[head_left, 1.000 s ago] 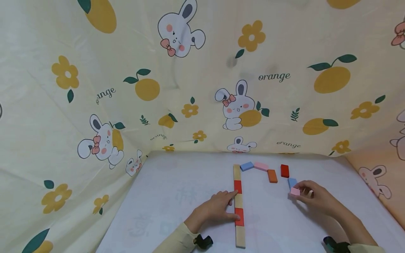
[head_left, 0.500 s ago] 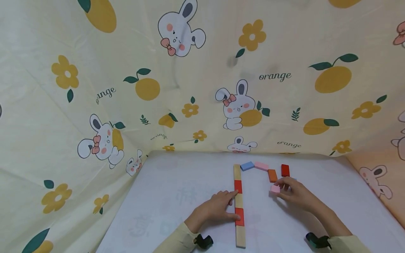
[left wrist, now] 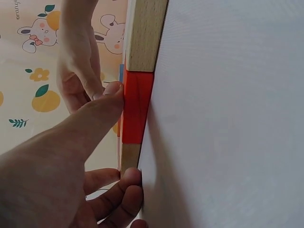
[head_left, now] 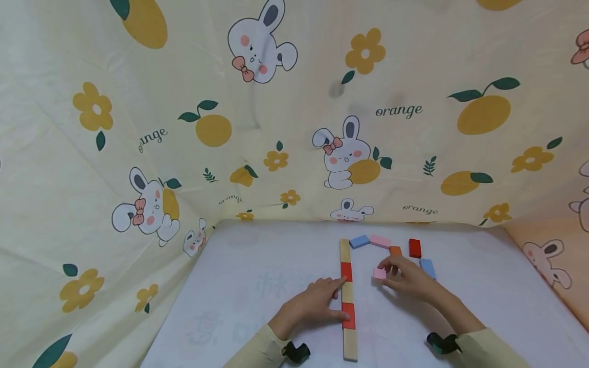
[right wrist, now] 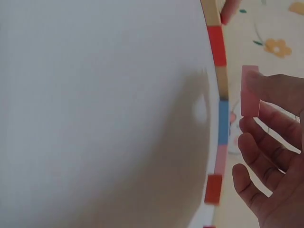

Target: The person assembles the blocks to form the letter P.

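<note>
A straight row of natural wood blocks (head_left: 347, 292) and red blocks (head_left: 348, 308) runs front to back on the white table. My left hand (head_left: 310, 302) rests against this row, its index finger touching the farther red block and its thumb on the nearer one. In the left wrist view the thumb lies on a red block (left wrist: 135, 114). Just right of the row, my right hand (head_left: 411, 278) pinches a pink block (head_left: 379, 274) above the table. The right wrist view has that block upright between thumb and fingers, the other fingers spread.
From the row's far end a blue block (head_left: 359, 242), a pink block (head_left: 380, 241) and an orange block (head_left: 395, 251) curve rightward. The orange one is partly hidden by the right hand. A dark red block (head_left: 414, 248) and another blue block (head_left: 427, 268) lie farther right. A printed cloth (head_left: 294, 168) hangs behind.
My right hand has carried the pink block leftward from beside the right blue block toward the row, uncovering that blue block. The left hand stays in place.
</note>
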Available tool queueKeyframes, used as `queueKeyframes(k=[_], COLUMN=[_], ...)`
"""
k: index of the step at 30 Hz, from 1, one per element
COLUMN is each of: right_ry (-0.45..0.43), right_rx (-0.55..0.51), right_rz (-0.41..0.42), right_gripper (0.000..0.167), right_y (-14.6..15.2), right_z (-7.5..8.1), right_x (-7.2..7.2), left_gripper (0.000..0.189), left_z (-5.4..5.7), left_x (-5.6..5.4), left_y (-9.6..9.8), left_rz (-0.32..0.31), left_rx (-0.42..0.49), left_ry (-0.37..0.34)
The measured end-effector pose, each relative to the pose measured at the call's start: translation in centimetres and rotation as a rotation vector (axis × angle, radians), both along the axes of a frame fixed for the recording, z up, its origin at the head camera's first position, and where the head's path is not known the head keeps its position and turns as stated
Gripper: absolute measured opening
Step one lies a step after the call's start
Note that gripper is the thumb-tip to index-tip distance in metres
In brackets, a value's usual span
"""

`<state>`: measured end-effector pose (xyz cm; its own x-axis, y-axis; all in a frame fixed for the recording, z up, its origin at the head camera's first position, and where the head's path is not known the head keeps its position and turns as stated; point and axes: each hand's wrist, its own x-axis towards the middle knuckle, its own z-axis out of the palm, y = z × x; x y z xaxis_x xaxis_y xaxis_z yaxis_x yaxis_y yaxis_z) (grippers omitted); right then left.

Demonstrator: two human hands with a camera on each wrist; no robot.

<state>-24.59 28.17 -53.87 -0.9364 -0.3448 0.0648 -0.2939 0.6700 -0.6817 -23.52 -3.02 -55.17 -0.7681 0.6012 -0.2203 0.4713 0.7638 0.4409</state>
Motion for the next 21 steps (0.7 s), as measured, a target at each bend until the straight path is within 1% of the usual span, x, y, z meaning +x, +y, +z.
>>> queueKeyframes(k=[3,8,10,15,18,21], right_ry=[-0.007,-0.019,-0.036,-0.057,-0.051,-0.044], right_rx=[0.008,0.06,0.072,0.098,0.112,0.123], right_rz=[0.015,0.008,-0.003,0.002,0.016,0.026], right_gripper=[0.035,0.034,0.034,0.033,0.033,0.033], right_y=[-0.9,-2.3,-2.8,-3.9,-4.3,-4.7], right_z=[-0.5,-1.2,-1.3,-1.5,-1.6,-1.7], right_x=[-0.3,-0.7,-0.8,-1.2,-1.6,-1.9], left_gripper=[0.094,0.094,0.095,0.094,0.094,0.095], left_z=[0.0,-0.1,-0.2,-0.1,0.0,0.1], left_x=[0.0,-0.1,-0.1,-0.1,0.0,0.0], left_y=[-0.1,-0.1,0.0,0.0,-0.1,-0.1], left_rz=[0.002,-0.003,-0.008,-0.009,-0.005,-0.013], left_rx=[0.001,0.0,0.003,0.006,0.007,0.011], left_ry=[0.003,0.011,0.012,0.004,-0.002,0.006])
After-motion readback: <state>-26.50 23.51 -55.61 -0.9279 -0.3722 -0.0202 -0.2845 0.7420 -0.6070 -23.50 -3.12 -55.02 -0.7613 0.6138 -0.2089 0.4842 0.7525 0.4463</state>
